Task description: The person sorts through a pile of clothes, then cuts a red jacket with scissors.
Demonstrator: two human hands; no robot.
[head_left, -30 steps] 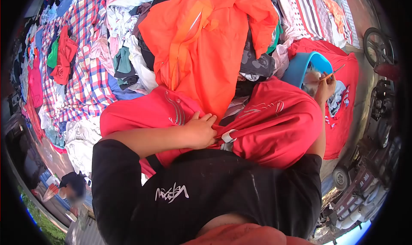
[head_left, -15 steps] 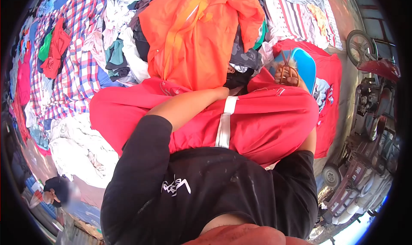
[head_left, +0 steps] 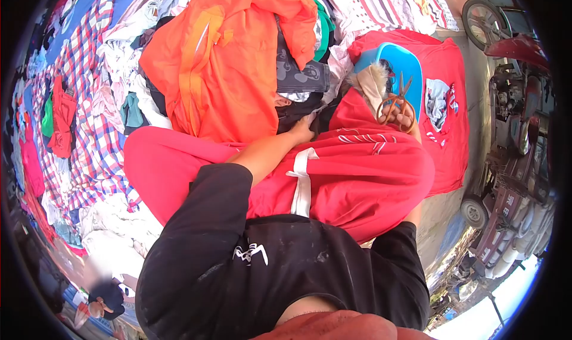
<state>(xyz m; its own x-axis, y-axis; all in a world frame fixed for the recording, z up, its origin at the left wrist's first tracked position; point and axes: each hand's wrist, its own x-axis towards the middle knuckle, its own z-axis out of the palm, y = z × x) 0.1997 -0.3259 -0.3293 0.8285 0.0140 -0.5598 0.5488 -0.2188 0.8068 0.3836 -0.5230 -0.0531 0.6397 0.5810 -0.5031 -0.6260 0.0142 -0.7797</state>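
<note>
My right hand (head_left: 402, 121) is closed around the handles of a pair of scissors (head_left: 401, 92) with orange grips, the blades pointing away from me and slightly apart. Just beyond them is a blue plastic basin (head_left: 414, 72), with a beige fur-trimmed piece (head_left: 370, 83) at its near left side. My left hand (head_left: 305, 128) rests between my crossed legs, its fingers closed on dark cloth (head_left: 292, 114); the fingertips are partly hidden. A large orange jacket (head_left: 220, 72) lies just past my left forearm, with a dark grey printed garment (head_left: 301, 72) beside it.
Piled clothes and a checked cloth (head_left: 77, 114) spread on the left. A red cloth (head_left: 450, 161) lies under the basin. Striped fabric (head_left: 381, 6) is at the back. A parked motor vehicle (head_left: 500, 203) stands at far right. Another person (head_left: 106, 298) is at lower left.
The view has shifted, showing more of the basin and the fur-trimmed piece. My left hand has come out from behind my leg and shows more clearly. The scissors stay in my right hand.
</note>
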